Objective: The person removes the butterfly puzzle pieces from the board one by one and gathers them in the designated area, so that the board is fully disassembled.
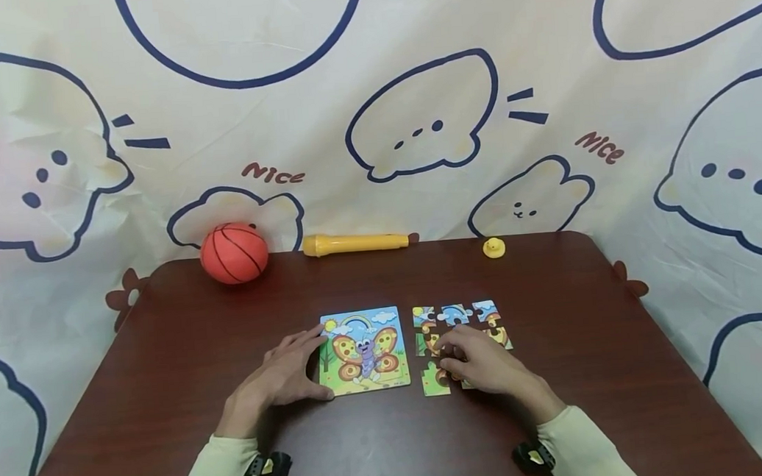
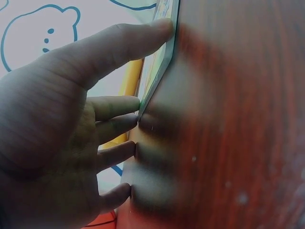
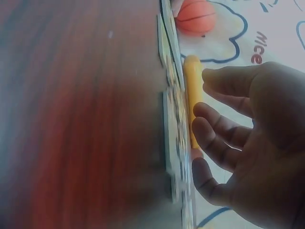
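Note:
A square picture board [image 1: 362, 353] with a butterfly printed on it lies flat on the table. Along its left side rests my left hand [image 1: 282, 370], fingers spread and fairly straight; the thumb touches the near left corner and fingertips meet the edge. To the board's right, several loose jigsaw pieces [image 1: 436, 383] lie in rough rows with small gaps between them. My right hand [image 1: 485, 360] is over these pieces, hiding some. In the right wrist view its fingers [image 3: 214, 138] are loosely bent just above the pieces, with nothing visible between them.
A red toy basketball [image 1: 234, 253] sits at the far left of the brown table [image 1: 382, 444]. Along the back edge lies a yellow microphone-shaped stick [image 1: 361, 243]. A small yellow rubber duck [image 1: 494, 248] stands at the back right. Behind hangs a printed cloth [image 1: 320, 124].

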### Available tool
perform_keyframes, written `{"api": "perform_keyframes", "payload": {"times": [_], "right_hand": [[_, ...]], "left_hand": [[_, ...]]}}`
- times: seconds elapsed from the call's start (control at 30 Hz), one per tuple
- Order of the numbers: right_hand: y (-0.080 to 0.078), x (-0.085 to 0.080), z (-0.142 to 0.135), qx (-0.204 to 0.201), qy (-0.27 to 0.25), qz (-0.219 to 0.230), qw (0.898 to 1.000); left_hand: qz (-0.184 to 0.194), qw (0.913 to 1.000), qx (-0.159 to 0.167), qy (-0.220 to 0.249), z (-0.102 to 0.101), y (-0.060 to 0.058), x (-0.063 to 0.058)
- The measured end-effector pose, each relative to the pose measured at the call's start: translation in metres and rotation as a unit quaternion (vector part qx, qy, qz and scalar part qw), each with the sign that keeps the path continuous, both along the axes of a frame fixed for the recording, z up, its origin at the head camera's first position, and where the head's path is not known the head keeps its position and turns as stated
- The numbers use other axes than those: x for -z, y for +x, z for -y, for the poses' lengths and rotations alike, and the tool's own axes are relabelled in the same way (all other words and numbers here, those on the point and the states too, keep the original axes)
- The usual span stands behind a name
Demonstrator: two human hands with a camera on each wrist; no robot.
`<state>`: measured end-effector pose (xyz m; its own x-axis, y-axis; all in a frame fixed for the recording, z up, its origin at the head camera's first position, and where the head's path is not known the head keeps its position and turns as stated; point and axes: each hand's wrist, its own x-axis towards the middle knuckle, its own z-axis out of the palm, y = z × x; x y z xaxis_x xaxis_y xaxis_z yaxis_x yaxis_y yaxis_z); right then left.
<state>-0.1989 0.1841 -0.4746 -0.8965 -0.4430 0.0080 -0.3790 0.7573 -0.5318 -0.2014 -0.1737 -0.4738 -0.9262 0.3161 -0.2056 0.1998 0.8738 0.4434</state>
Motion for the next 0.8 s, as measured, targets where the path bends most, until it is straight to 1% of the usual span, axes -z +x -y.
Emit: {"api": "perform_keyframes", "payload": {"times": [0.17,0.23,0.37,0.5,0.8], "right_hand": [[-0.002,-0.002,0.013,-0.023,0.001,-0.009,1.000],[-0.003,-0.003,0.019,-0.035,0.009,-0.014,0.999],[-0.003,-0.004,0.030,-0.054,0.020,-0.013,0.998],[-0.002,-0.004,0.040,-0.062,0.029,-0.005,0.998],[-0.004,0.000,0.060,-0.072,0.074,-0.028,0.994]], "left_hand": [[0.006,1.0000,-0.002,0.002,-0.001,0.001,0.000],[0.007,0.9999,-0.007,0.000,-0.001,0.001,0.000],[0.003,1.0000,-0.006,0.000,0.000,0.001,0.000],[0.006,1.0000,-0.002,0.004,0.000,0.002,-0.001],[0.005,1.0000,-0.006,0.004,0.000,0.001,-0.002]]}}
